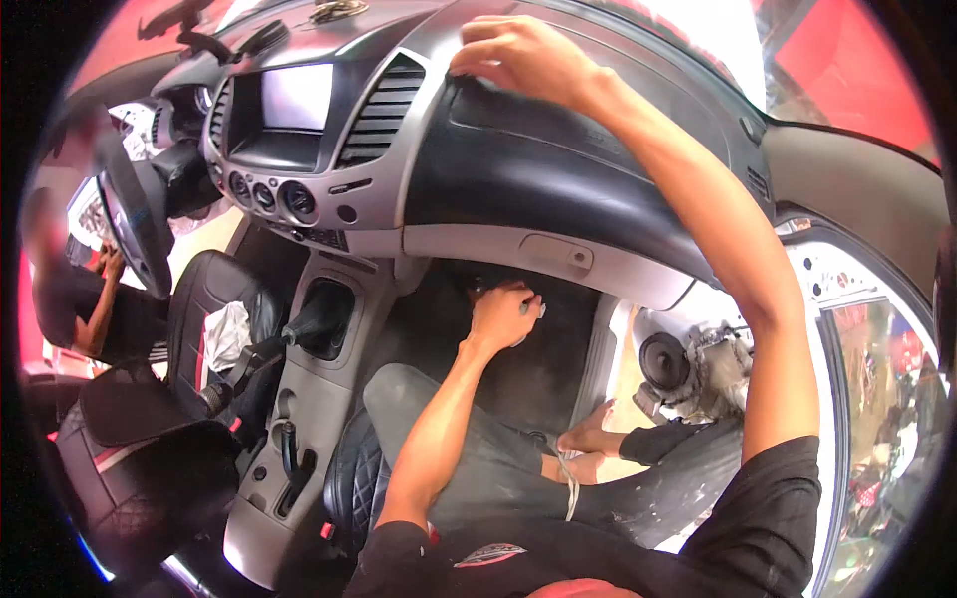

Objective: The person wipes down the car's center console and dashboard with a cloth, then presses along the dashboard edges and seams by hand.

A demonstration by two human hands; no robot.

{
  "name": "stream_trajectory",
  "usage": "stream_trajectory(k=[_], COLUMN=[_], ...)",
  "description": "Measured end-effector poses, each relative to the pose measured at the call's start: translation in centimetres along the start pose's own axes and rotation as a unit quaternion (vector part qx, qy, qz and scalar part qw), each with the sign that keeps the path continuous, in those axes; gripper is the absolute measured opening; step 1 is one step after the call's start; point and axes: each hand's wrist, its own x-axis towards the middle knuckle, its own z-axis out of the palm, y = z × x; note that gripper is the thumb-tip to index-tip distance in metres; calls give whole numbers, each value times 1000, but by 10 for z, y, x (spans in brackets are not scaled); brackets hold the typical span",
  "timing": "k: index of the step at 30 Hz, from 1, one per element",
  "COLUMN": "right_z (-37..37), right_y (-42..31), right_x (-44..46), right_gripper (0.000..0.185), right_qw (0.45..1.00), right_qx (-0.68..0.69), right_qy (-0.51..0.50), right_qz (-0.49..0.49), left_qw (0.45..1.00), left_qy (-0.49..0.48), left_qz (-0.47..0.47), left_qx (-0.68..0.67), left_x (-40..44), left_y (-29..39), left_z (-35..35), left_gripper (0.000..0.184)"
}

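My left hand (503, 314) is low in the passenger footwell, below the glovebox. Its fingers are wrapped round something small with a shiny part by the thumb side and a dark end; its kind does not show. My right hand (523, 60) reaches up to the black dashboard (558, 149). Its fingers are bent, the fingertips touching the dash top beside the centre air vent (384, 110), with a gap under the palm and nothing visible in it. Between the two hands lies the grey glovebox (558, 251) with its latch, closed.
A gear lever (319, 314) and handbrake (289, 448) stand on the grey console (309, 399). A screen (297, 98) sits mid-dash. Another person (75, 289) is beyond the steering wheel (130, 214). To the right, a speaker (663, 361) shows near the open door.
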Motion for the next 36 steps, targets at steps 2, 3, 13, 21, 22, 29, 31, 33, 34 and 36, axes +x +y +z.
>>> stream_trajectory(k=[2, 3, 13, 21, 22, 29, 31, 33, 34, 36], right_z=[4, 13, 16, 5, 2, -8, 4, 5, 5, 14], right_y=[-3, 6, 0, -13, -16, -33, -39, -43, -42, -40], right_x=[1, 0, -8, -9, -7, 4, 4, 6, 5, 0], right_gripper=[9, 7, 6, 10, 9, 10, 10, 9, 9, 9], right_qw=[998, 995, 991, 977, 967, 897, 909, 881, 859, 843], right_qx=[24, -14, 1, 84, 116, 250, 223, 277, 311, 330], right_qy=[53, 94, 80, 131, 140, 142, 195, 191, 181, 185], right_qz=[36, 4, 110, 146, 177, 336, 294, 333, 363, 382], left_qw=[1000, 1000, 1000, 1000, 1000, 1000, 1000, 1000, 1000, 1000], left_qy=[11, 8, -8, -5, -1, -8, -9, 0, 2, 12], left_qz=[10, 15, -5, -11, -9, -13, -7, -2, 0, -1], left_qx=[6, 12, -15, 7, 9, 2, 4, 4, 5, 7], left_x=[-1, -1, -1, 0, 0, 1, 1, 0, -1, -3], left_y=[-7, -5, 0, -6, -6, -4, -4, -5, -6, -5], left_z=[7, 7, 5, 7, 6, 2, 2, 4, 5, 4], left_gripper=[26, 26, 24, 26, 26, 27, 28, 28, 28, 28])
